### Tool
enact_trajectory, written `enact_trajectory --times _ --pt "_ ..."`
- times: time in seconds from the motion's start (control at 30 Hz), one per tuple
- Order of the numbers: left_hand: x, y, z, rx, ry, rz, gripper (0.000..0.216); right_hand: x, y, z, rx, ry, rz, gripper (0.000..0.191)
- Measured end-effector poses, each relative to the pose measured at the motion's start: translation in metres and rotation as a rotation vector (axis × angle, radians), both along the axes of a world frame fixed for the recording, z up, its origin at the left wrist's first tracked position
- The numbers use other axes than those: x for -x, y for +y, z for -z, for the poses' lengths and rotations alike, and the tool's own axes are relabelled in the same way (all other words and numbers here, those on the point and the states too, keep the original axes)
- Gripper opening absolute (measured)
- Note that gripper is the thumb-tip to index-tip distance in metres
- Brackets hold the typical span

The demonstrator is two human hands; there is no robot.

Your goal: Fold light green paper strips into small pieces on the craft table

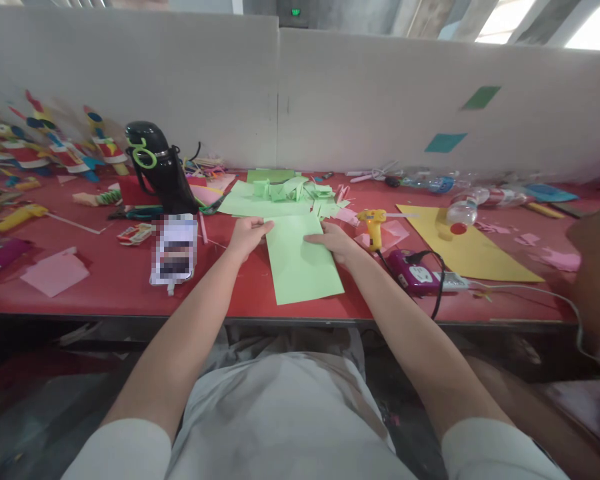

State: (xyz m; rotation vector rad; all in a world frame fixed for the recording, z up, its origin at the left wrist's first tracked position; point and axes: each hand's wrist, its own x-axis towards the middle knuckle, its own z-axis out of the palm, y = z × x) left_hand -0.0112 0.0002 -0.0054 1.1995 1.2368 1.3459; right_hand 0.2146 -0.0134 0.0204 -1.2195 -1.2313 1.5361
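Light green paper sheet [303,267] sits at the center of the frame, held between a person's two bare hands above a red tabletop [245,293]. The left hand [249,235] pinches its upper left corner, thumb on the near face. The right hand [337,243] grips the upper right edge, one digit lying across the paper. The hands are apart from each other, one on each side of the sheet; its lower edge hangs near the table's front edge, and whether it touches the surface is hard to tell.

Just beyond the hands, small cut green paper pieces [279,193] lie heaped on larger green paper. Left of center are a smartphone [174,251] with a blurred screen and a black bottle [155,175] with a light green ring. At lower left lies a pink paper piece [55,273]; at upper left stand colorful handmade figures [65,155].

Right of center, a yellow glue gun [375,232] rests near a purple box [416,275]. Farther right, a clear plastic bottle [463,212] with a red cap lies at yellow paper [480,257]. Another person's arm [597,267] enters at the right edge. A pale partition [190,87] spans the top.
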Motion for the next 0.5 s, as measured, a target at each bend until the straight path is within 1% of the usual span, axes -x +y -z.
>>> enact_trajectory --times 0.17,0.23,0.33,0.4,0.5 --pt "0.0 0.001 0.003 -0.015 0.026 -0.015 0.033 0.001 -0.001 -0.003 0.02 0.002 0.01 0.028" --pt "0.002 0.002 0.003 -0.068 0.092 -0.04 0.033 0.002 0.0 -0.004 0.042 0.025 0.032 0.024" --pt "0.006 0.004 0.002 -0.155 0.217 -0.114 0.031 0.002 0.003 -0.002 0.069 0.09 0.104 0.016" --pt "0.009 0.005 0.0 -0.178 0.269 -0.155 0.029 0.001 0.006 0.0 0.077 0.113 0.135 0.014" --pt "0.011 0.004 -0.003 -0.191 0.313 -0.152 0.027 -0.002 0.01 0.004 0.072 0.111 0.125 0.01"
